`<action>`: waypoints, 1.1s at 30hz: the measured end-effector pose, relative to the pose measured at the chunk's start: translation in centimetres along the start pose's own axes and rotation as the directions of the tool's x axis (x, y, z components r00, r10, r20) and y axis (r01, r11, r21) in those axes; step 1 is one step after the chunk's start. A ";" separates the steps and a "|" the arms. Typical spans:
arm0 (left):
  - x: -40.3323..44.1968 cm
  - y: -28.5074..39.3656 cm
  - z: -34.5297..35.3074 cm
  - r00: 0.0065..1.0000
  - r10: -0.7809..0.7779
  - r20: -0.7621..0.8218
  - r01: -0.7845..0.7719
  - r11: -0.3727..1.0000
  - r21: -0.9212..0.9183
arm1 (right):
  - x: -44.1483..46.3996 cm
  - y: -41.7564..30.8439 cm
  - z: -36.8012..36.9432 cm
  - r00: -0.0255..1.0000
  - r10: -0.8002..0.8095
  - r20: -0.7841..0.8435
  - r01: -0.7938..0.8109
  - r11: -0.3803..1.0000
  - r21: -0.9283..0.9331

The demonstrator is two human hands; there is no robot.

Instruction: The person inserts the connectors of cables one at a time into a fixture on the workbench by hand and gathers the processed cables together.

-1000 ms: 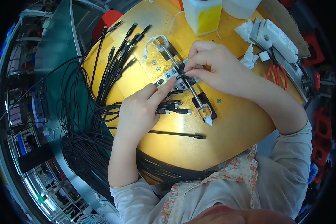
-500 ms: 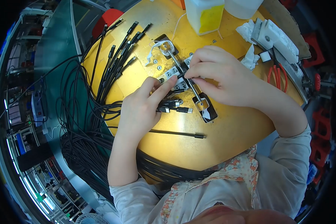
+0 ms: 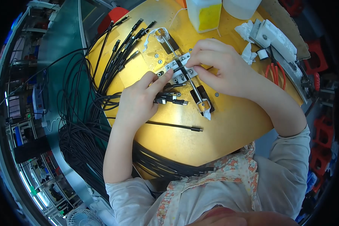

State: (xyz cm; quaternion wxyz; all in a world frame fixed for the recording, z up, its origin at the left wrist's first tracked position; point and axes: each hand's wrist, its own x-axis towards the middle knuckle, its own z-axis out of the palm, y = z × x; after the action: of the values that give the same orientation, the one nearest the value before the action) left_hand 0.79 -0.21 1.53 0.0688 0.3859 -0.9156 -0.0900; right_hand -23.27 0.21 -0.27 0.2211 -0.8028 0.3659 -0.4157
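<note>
A metal clamping fixture with screwed blocks and a long steel rod stands on the yellow table. My left hand reaches in from the left, its index fingertip pressed on a short black cable end at the blocks. Its thumb is mostly hidden. From beneath this hand stick several black cables with USB plugs. On the other side of the blocks, my right hand is closed in a pinch beside the rod. A thin dark piece shows behind its fingers, too hidden to name.
Black cables with plugs fan out at the left, above a large coiled bundle. One cable lies in front. A yellow-labelled bottle stands behind; red-handled pliers and white blocks are right.
The whole view has shifted slightly, so the table and fixture appear higher. Both hands stay at the blocks; the right fingers have drawn a little away from the rod.
</note>
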 end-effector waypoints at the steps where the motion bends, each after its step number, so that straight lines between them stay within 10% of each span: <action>1: -0.1 -0.1 0.2 1.000 0.009 -0.009 -0.009 1.000 0.000 | -0.1 0.1 0.0 1.000 -0.012 0.004 0.012 1.000 -0.009; 11: -3.0 1.7 -2.6 0.961 -0.008 -0.276 -0.045 0.982 -0.184 | 0.0 -1.7 0.9 0.948 -0.217 -0.232 0.210 0.976 -0.052; 21: -7.3 3.3 0.7 0.778 0.106 -0.619 -0.152 0.988 -0.022 | -3.6 -6.4 5.1 0.877 -0.320 0.359 0.471 0.720 -0.509; 24: -6.1 2.1 -3.7 0.577 -0.162 -0.801 -0.085 0.963 -0.257 | -4.0 -6.3 4.9 0.827 -0.344 0.445 0.551 0.657 -0.515; 28: -4.0 -2.1 -7.5 0.398 0.213 -0.892 0.217 0.923 0.317 | -5.2 -7.5 4.8 0.676 -0.353 0.646 0.688 0.616 -0.383; 31: -1.0 -3.4 -8.0 0.406 0.454 -0.793 0.139 0.827 0.545 | -5.8 -8.1 5.1 0.604 -0.372 0.705 0.725 0.624 -0.292; 33: 0.1 -3.1 -5.7 0.584 0.434 -0.686 -0.136 0.886 0.444 | -5.9 -8.3 5.3 0.662 -0.358 0.658 0.623 0.751 -0.219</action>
State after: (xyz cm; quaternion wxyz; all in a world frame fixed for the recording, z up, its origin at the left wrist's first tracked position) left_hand 3.98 -3.10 6.36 0.3973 0.2377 -0.8482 0.2572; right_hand -17.85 10.27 -0.75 0.0159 -0.9864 0.1252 -0.1057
